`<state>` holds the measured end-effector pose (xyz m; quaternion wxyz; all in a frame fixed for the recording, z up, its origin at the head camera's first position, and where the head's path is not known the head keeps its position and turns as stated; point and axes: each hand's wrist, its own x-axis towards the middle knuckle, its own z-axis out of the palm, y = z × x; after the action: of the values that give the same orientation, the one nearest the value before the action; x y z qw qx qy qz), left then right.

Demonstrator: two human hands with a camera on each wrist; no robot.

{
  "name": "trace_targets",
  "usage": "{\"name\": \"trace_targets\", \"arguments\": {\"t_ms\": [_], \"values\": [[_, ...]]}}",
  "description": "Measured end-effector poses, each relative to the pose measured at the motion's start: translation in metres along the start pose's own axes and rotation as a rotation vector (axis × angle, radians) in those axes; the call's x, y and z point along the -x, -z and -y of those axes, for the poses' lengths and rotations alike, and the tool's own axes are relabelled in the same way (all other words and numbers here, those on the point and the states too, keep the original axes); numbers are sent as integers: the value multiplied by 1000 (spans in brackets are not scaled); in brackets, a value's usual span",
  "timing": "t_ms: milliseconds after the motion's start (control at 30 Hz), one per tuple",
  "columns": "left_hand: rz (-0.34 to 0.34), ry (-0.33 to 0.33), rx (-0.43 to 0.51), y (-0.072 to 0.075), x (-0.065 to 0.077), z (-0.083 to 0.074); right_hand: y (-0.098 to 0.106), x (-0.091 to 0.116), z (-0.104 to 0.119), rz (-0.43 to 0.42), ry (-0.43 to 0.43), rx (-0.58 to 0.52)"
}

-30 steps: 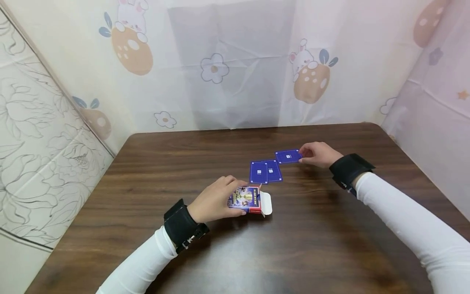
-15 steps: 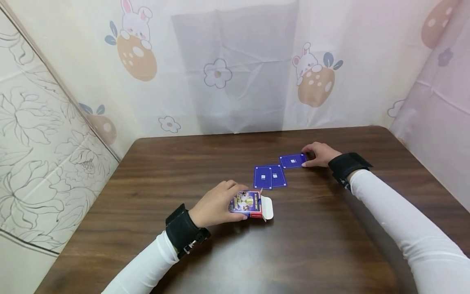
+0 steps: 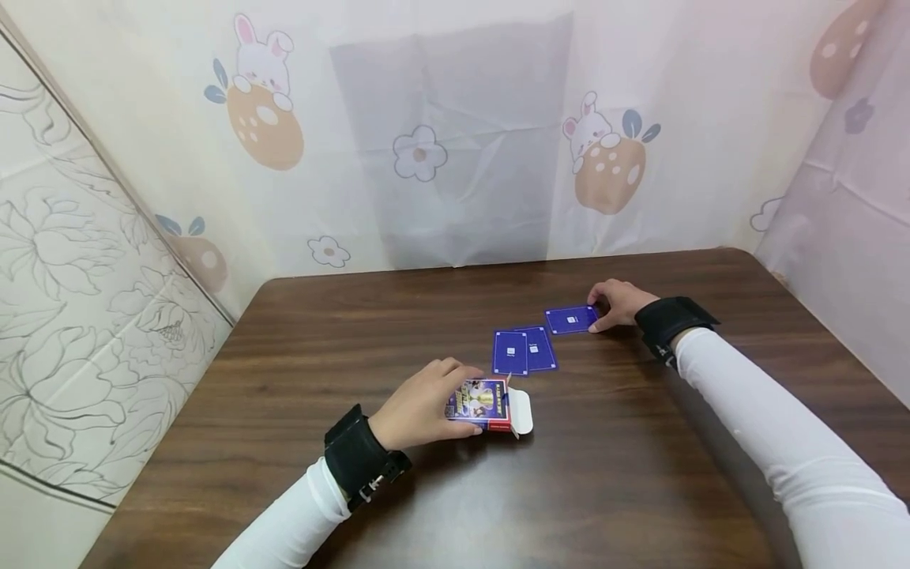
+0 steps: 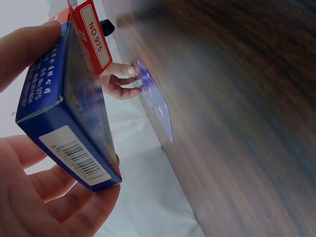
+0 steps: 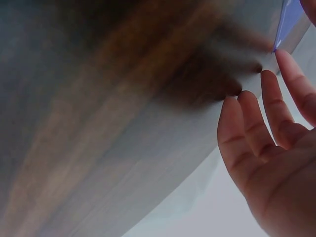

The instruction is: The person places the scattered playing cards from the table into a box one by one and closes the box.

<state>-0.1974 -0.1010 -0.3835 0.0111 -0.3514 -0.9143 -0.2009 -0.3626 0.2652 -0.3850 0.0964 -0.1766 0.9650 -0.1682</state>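
My left hand (image 3: pixel 423 407) grips a small blue and red playing card box (image 3: pixel 479 401), thumb on one side and fingers on the other. The box's white end flap (image 3: pixel 521 412) hangs out to the right. In the left wrist view a barcode shows on the box's blue side (image 4: pixel 75 154). Farther back, my right hand (image 3: pixel 617 304) pinches the right end of a blue card (image 3: pixel 571 319) lying sideways on the table. Two more blue cards lie behind the box: one card (image 3: pixel 510 352) partly covers the other card (image 3: pixel 540 348).
The dark brown wooden table (image 3: pixel 341 332) reaches back to a patterned curtain (image 3: pixel 483 142). Another cloth (image 3: pixel 853 261) hangs along the right edge, and a flower-patterned panel (image 3: pixel 92 300) stands at the left.
The head view has tilted up a little, so the table sits lower in it. Both hands keep their holds. The two overlapping cards stay put.
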Motion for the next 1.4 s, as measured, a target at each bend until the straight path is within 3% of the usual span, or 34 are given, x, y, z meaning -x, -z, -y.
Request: {"name": "trace_targets", "arguments": {"t_ms": [200,433,567,733,867,1067,1200,1400], "values": [[-6,-13,-3,-1,-3,1,1,4,-11,-45,26,-45],[-11,-29,-18,2,-9,1,3,9,-12,-44,-11,-198],[-24,-39,-24,5,-12,1,5,15,-10,-29,-35,-406],[-36,-40,-25,9,-16,1,6,28,1,-76,-86,-733],[-34,-28,-18,11,-16,2,7,44,14,-108,-119,-936],[-49,-25,-7,10,-15,5,4,70,42,-87,-74,-1197],[-69,-30,-27,10,-15,6,-3,85,65,-40,-35,-1278],[-111,-40,-16,11,-16,4,-11,104,89,35,11,-1254]]}}
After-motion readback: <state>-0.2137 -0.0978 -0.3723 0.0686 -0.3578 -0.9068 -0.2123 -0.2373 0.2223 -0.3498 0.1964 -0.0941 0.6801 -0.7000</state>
